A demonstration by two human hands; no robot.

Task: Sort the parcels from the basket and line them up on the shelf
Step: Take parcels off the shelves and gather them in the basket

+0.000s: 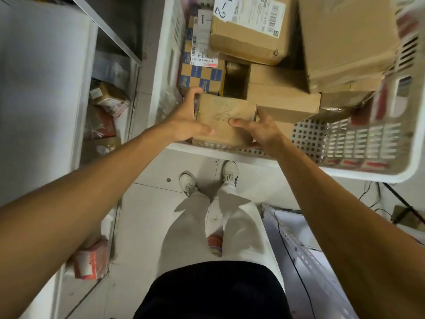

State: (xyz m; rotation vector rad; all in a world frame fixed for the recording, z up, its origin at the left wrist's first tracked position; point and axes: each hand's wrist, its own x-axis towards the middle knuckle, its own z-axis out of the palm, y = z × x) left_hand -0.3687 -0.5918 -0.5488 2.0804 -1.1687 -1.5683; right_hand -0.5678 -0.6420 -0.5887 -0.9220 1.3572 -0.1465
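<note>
A large white perforated basket (pixel 358 143) stands in front of me, filled with several cardboard parcels. Both hands grip a small brown cardboard box (pixel 220 113) at the basket's near left corner. My left hand (pixel 186 118) clasps its left side, thumb across the front face. My right hand (pixel 257 127) holds its right side, fingers on the front. Behind it lie a blue-and-tan checkered parcel (pixel 200 74) with a white label, a box marked "4-2" (pixel 248 26) and a big plain carton (pixel 345 42).
A grey metal shelf unit (pixel 110 33) runs along the left, with bagged parcels (pixel 105 100) on a lower level and a red-and-white packet (pixel 89 261) near the floor. My legs and white shoes stand on the tiled floor. A perforated metal rail (pixel 296 245) and cables lie at the right.
</note>
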